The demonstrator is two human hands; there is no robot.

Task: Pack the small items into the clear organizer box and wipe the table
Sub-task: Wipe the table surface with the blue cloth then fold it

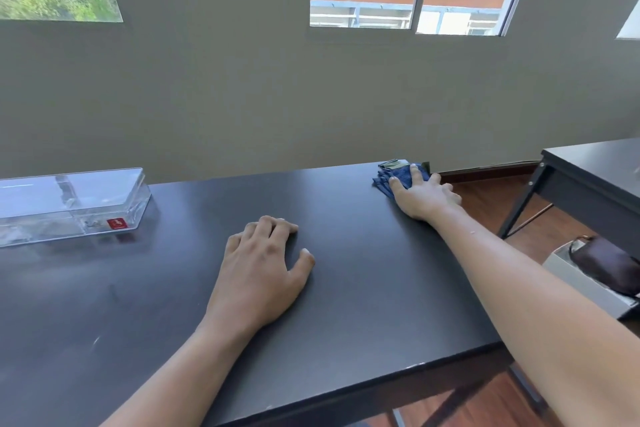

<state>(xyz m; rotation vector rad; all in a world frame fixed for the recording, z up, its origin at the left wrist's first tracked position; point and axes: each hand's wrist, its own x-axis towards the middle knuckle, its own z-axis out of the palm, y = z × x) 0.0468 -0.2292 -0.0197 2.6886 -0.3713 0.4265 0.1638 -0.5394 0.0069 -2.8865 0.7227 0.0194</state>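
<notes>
- Near centre: the left hand (264, 255) lies palm-down on the dark matte rectangular table (363, 288), fingers loosely spread, gripping nothing; apparently bracing.
- Far left: the clear plastic rectangular organizer box (74, 206) with a red label stands on the table, well apart from both hands; its contents are too faint to identify.
- Far right corner: the right hand (420, 196) presses flat, fingers extended, on a folded blue cloth (391, 175).
- Step in hand: wiping, judged from the pressed cloth. The next move likely calls for sweeping the cloth leftward under steady pressure, stopping short of the box.
</notes>
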